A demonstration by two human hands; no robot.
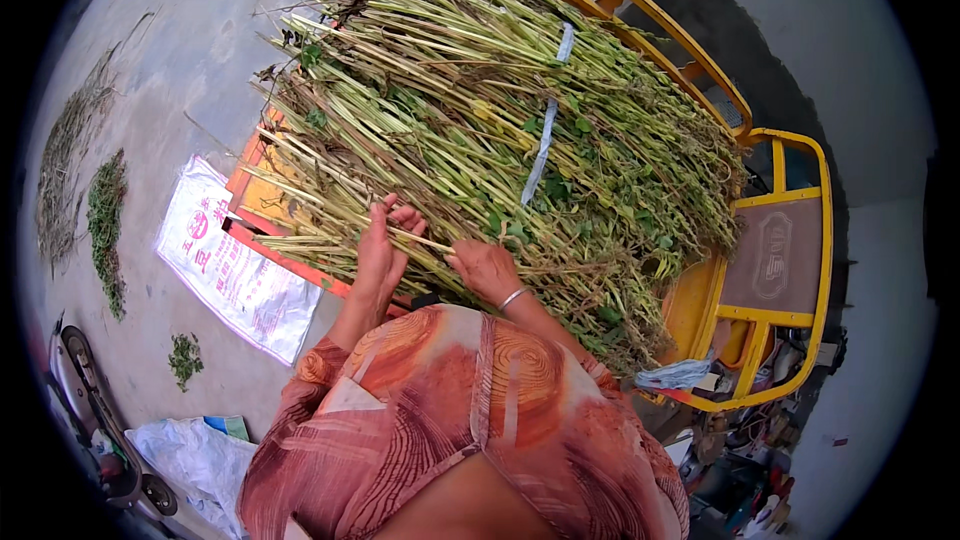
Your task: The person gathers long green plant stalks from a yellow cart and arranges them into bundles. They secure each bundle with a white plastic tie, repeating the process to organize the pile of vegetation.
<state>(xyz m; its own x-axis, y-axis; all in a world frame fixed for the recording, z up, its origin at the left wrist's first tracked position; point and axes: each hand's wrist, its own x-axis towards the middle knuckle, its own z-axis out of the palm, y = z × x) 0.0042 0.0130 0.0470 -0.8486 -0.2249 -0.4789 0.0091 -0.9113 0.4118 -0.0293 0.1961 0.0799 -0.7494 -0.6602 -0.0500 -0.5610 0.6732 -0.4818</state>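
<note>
A thick heap of long cut plant stalks (430, 110) lies across an orange and yellow cart bed, bare pale stems to the left and green leafy, podded tops to the right. At the heap's near edge, my left hand (385, 245) has its fingers curled, palm turned up, round a thin pale stalk. This stalk runs across to my right hand (485, 270), which is closed on it, knuckles up, with a silvery bangle at the wrist. My right fingertips are partly hidden. Pale blue-grey strips (541, 150) lie across the heap.
A yellow tubular rail with a brown panel (770, 258) bounds the cart on the right. A white printed sack (235, 265) lies on the floor at left, near loose green plants (106, 230). A two-wheeled vehicle (95, 390) and crumpled plastic (195, 460) are at lower left.
</note>
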